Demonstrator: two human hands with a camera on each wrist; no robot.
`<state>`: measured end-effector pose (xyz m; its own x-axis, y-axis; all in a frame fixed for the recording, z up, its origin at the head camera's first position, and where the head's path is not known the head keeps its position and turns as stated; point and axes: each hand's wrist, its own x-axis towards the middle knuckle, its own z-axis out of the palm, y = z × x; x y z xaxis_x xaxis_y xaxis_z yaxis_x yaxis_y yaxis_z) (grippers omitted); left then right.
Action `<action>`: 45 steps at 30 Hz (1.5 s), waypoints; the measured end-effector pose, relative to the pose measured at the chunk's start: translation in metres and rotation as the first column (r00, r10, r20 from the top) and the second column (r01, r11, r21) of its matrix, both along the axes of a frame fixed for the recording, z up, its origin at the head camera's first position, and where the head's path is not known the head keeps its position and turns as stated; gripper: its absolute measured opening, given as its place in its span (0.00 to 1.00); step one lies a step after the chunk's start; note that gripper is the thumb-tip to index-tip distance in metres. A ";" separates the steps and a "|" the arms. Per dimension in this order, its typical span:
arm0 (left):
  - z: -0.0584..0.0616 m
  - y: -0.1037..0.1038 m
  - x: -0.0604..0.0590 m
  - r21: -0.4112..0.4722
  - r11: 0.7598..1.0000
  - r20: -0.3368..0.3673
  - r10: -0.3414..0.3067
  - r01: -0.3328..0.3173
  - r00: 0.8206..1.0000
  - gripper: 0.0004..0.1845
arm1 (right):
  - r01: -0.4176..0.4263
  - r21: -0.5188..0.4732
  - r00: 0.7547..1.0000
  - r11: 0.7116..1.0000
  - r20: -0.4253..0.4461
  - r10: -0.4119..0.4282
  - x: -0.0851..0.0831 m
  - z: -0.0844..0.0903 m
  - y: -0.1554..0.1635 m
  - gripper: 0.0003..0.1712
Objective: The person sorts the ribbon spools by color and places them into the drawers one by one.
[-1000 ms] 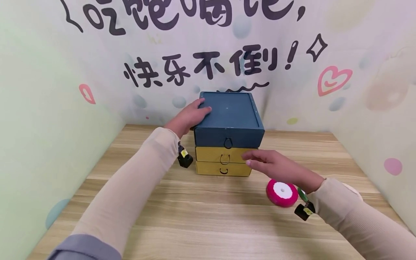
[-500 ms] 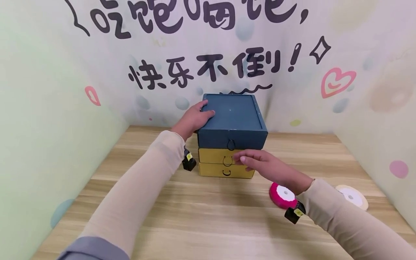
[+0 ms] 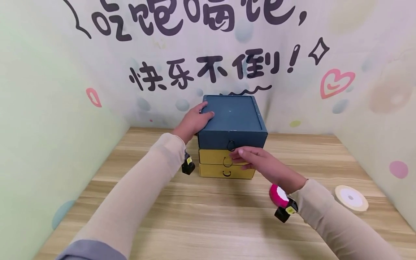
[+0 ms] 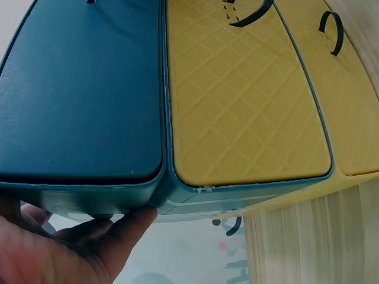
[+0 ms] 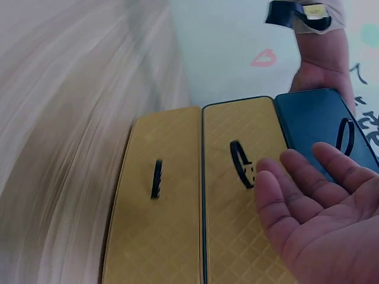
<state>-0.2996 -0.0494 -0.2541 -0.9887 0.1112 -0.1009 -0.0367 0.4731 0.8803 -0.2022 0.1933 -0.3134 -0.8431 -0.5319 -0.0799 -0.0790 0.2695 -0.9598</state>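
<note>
A: Anything moved in the last second?
B: Yes. Right hand (image 3: 260, 164) away from the pink roll (image 3: 276, 193), over toward 11 o'clock. Now right at the middle yellow drawer (image 3: 214, 157), beside its black ring (image 3: 226, 161). Fingers straight, close together, pinching nothing. So, very near that pull.
A: Left hand?
B: Same spot. Left hand (image 3: 191, 121) flat on the blue box (image 3: 232, 119), 9 o'clock edge, fingers laid flat, thumb at the corner.
A: Box where?
B: At 12 o'clock on the wooden desk (image 3: 211, 216), by the wall.
A: Look and feel?
B: Square, hard, smooth blue top. Yellow fronts with bumpy diamond lines. Thin round rings.
</note>
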 end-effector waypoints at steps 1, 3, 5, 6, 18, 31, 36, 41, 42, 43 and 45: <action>0.000 0.000 0.000 -0.002 1.000 -0.001 0.000 0.000 1.000 0.33 | 0.007 -0.016 1.000 1.000 0.015 -0.007 -0.001 -0.001 -0.001 0.32; -0.001 0.000 0.000 -0.005 1.000 0.000 -0.001 0.001 1.000 0.33 | 0.016 -0.049 0.999 0.999 0.045 -0.014 -0.002 -0.003 -0.003 0.33; -0.001 0.001 0.001 -0.006 1.000 0.006 -0.001 0.001 1.000 0.33 | 0.013 -0.088 0.998 0.996 0.067 -0.007 -0.003 -0.005 -0.005 0.34; -0.001 0.001 0.001 -0.007 1.000 0.009 -0.001 0.001 1.000 0.34 | 0.015 -0.108 0.997 0.994 0.079 -0.007 -0.003 -0.006 -0.006 0.34; -0.002 0.002 0.000 -0.029 1.000 0.006 0.000 0.000 1.000 0.34 | 0.045 -0.244 0.988 0.969 0.156 -0.007 -0.005 -0.012 -0.019 0.35; -0.001 -0.001 -0.001 -0.008 1.000 0.004 0.006 -0.006 1.000 0.33 | 0.129 -0.376 0.978 0.917 0.200 -0.055 -0.012 -0.019 -0.034 0.34; -0.001 0.000 -0.002 -0.013 1.000 0.017 0.012 -0.011 1.000 0.34 | 0.164 -0.423 0.969 0.891 0.236 -0.066 -0.013 -0.019 -0.042 0.30; -0.002 0.001 -0.003 -0.015 1.000 0.006 0.012 -0.011 1.000 0.33 | 0.189 -0.468 0.964 0.863 0.254 -0.073 -0.013 -0.020 -0.045 0.24; -0.002 0.001 -0.003 -0.015 1.000 0.003 0.012 -0.012 1.000 0.33 | 0.188 -0.475 0.965 0.860 0.254 -0.070 -0.013 -0.020 -0.045 0.23; -0.002 0.000 -0.004 -0.017 1.000 0.000 0.012 -0.012 1.000 0.33 | 0.187 -0.480 0.964 0.857 0.255 -0.067 -0.013 -0.020 -0.046 0.22; -0.002 0.000 -0.004 -0.019 1.000 -0.003 0.011 -0.011 1.000 0.34 | 0.180 -0.486 0.966 0.855 0.254 -0.059 -0.013 -0.020 -0.046 0.21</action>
<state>-0.3032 -0.0493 -0.2564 -0.9902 0.0980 -0.0996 -0.0392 0.4895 0.8711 -0.2152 0.1473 -0.3334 -0.8947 -0.4462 -0.0221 0.1528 -0.2593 -0.9536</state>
